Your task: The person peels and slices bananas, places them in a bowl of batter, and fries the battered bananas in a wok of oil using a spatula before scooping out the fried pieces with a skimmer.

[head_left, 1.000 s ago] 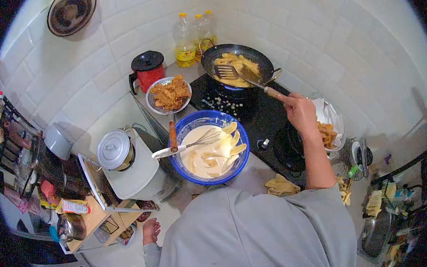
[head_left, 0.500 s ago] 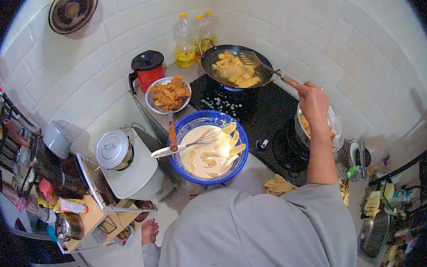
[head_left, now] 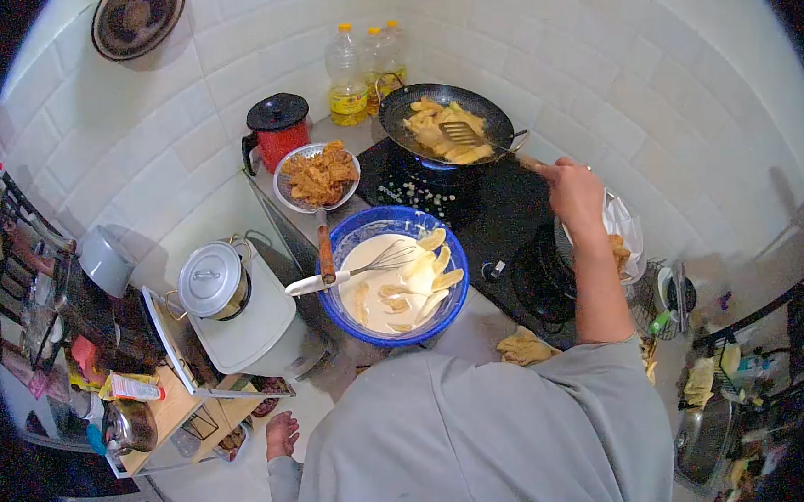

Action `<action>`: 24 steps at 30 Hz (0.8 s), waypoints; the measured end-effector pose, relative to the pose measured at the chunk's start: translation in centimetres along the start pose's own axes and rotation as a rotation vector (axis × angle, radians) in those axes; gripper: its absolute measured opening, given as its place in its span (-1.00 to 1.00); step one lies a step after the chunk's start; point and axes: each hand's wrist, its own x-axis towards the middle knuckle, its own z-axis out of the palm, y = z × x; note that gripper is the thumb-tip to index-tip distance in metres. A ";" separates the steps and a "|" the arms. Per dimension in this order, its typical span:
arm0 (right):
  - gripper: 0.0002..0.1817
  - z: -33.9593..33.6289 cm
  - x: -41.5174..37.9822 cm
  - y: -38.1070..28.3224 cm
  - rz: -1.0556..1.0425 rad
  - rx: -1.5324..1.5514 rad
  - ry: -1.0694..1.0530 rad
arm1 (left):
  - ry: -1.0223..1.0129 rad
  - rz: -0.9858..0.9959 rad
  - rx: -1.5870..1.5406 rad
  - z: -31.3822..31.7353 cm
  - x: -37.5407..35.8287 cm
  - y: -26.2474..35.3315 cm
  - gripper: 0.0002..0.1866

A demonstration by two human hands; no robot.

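Note:
My right hand (head_left: pixel 577 200) is closed around the handle of a slotted spatula (head_left: pixel 461 134). The spatula's flat head rests over pale yellow battered pieces (head_left: pixel 431 125) frying in a dark wok (head_left: pixel 494 103) at the back of the stove. Down at my left side hangs my left hand (head_left: pixel 282 435), holding nothing, its fingers loosely bent and apart. In front of me stands a blue basin (head_left: pixel 465 295) of cream-coloured batter with sliced, banana-like pieces in it. A whisk (head_left: pixel 317 284) lies across the basin's rim.
A strainer (head_left: pixel 279 189) of browned fried food sits beside a red lidded jug (head_left: pixel 283 146). Oil bottles (head_left: pixel 347 79) stand behind the wok. A paper-lined container (head_left: pixel 629 237) is partly behind my right arm. To the left is a lidded pot (head_left: pixel 210 279); a cloth (head_left: pixel 524 347) lies near the stove.
My right hand has shifted slightly left and down. The spatula's head has moved right and lower over the frying pieces and lies flatter. My left hand stays put.

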 end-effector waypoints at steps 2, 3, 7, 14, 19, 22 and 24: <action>-0.68 -0.5 0.1 0.5 0.003 -0.064 0.023 | 0.013 -0.009 -0.004 0.3 -0.7 0.5 -0.76; -0.68 -0.8 0.1 0.4 0.003 -0.065 0.023 | 0.028 -0.016 -0.009 0.5 -1.0 0.6 -0.76; -0.71 -0.2 1.0 0.3 0.048 -0.053 0.096 | 0.018 0.021 -0.034 0.4 -0.7 0.2 -0.76; -0.46 2.1 2.1 -2.4 0.001 0.144 0.202 | -0.014 0.009 -0.025 0.1 0.7 -0.4 -0.75; -0.73 4.5 2.6 -4.2 0.001 0.168 0.207 | -0.012 0.000 -0.040 0.7 -1.2 0.9 -0.76; -0.61 5.0 2.5 -4.6 -0.034 0.140 0.165 | -0.034 -0.032 -0.050 0.2 -0.4 0.3 -0.76; -0.49 5.9 2.6 -4.3 -0.060 0.135 0.137 | -0.017 -0.045 -0.039 0.1 -0.4 0.2 -0.75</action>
